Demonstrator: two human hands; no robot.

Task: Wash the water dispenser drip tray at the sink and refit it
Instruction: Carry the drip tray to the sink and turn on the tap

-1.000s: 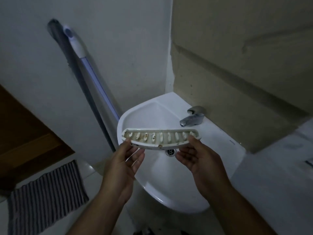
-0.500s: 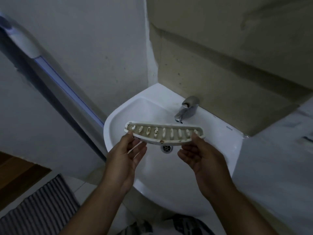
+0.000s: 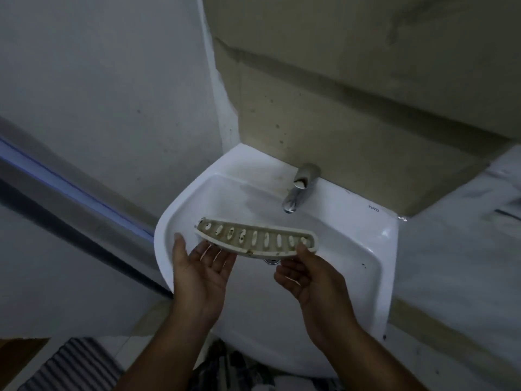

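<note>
Drip tray (image 3: 255,240) half-hides sink drain (image 3: 272,261); right hand (image 3: 313,277) pinches its end, left hand (image 3: 203,272) flat beneath.

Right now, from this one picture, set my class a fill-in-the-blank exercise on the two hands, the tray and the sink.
1. The drip tray is held above the white ____.
2. The right hand pinches one end of the tray with its ____ on top.
3. The left hand lies beneath the other end with its palm facing ____.
4. ____ water flows from the tap.

Missing words: sink; thumb; up; no.
</note>
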